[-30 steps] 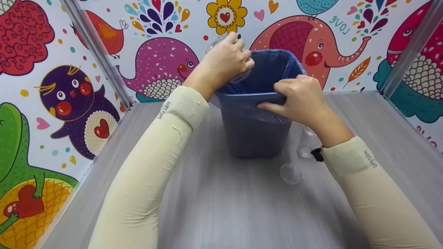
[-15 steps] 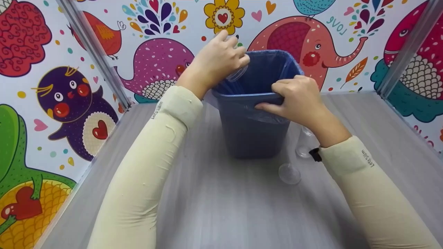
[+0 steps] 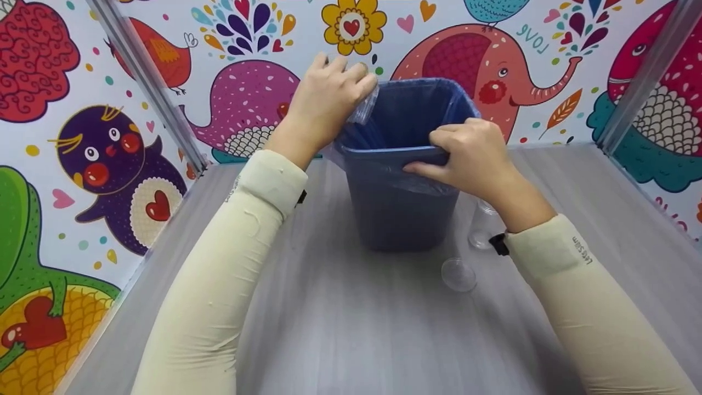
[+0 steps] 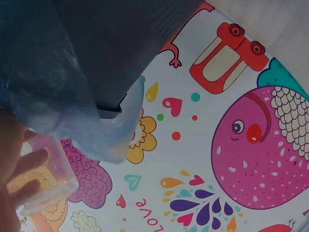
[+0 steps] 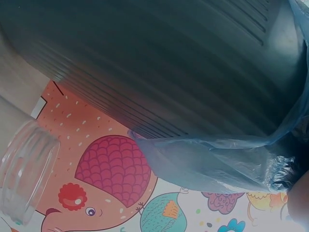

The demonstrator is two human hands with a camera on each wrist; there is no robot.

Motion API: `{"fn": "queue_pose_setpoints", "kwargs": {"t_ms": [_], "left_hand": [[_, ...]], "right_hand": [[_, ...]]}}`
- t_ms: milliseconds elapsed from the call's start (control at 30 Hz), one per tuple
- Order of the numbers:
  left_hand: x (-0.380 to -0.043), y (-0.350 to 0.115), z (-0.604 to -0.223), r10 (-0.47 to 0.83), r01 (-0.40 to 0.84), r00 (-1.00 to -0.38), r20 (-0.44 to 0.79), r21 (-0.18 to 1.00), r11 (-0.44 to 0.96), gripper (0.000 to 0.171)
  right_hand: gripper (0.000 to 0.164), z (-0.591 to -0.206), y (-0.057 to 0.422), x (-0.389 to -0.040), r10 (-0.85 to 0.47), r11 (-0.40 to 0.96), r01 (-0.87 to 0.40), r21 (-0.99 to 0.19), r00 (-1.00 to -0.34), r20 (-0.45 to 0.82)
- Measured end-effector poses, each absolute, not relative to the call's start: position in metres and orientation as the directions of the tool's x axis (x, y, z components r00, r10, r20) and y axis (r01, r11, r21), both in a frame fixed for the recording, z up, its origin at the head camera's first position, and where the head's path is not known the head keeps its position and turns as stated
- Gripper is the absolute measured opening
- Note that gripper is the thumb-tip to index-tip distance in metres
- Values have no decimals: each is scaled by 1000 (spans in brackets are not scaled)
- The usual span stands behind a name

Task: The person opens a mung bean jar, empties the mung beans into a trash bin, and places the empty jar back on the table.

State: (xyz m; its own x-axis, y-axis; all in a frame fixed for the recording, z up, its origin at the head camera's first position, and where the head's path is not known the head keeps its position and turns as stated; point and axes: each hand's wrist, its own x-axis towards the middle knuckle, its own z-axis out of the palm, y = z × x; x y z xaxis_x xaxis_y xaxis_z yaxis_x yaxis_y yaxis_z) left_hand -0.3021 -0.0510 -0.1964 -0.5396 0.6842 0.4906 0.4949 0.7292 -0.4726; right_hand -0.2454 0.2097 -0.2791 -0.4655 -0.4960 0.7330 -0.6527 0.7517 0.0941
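A dark trash can (image 3: pixel 403 203) lined with a thin blue plastic bag (image 3: pixel 433 109) stands upright on the grey surface. My left hand (image 3: pixel 329 101) is at the left rim of the can, fingers curled round a clear plastic jar (image 4: pixel 53 179). In the head view most of this jar is hidden behind the hand. My right hand (image 3: pixel 477 156) grips the can's near right rim and the folded bag edge, thumb outside. Beside the can, partly behind my right wrist, is a second clear jar (image 3: pixel 484 227), also seen as a jar (image 5: pixel 31 169) in the right wrist view.
A clear round lid (image 3: pixel 459 274) lies flat on the grey tabletop (image 3: pixel 351 329), in front of the can. Walls with cartoon animals (image 3: pixel 258 104) close off the back and sides. Metal posts (image 3: pixel 148 82) mark the corners.
My left hand has shifted left and turned at the wrist, and the jar in it has drawn toward the can's left rim. The right hand keeps its grip on the can.
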Motion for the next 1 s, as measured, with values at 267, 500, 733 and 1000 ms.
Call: {"fn": "queue_pose_setpoints", "kwargs": {"t_ms": [267, 500, 733, 1000], "left_hand": [[-302, -71, -206, 452, 520, -631, 631, -88, 849, 58], [-296, -81, -213, 243, 452, -725, 644, 179, 874, 70], [-291, -87, -227, 76, 404, -785, 615, 415, 815, 76], [-290, -96, -245, -79, 381, -824, 561, 651, 656, 73]], "right_hand": [[62, -278, 208, -245, -496, 755, -650, 88, -478, 725], [64, -278, 209, -245, -492, 758, -646, 89, -477, 728], [64, -278, 209, -246, -496, 752, -654, 84, -476, 727], [62, -279, 209, -245, -489, 759, -647, 75, -490, 722]]}}
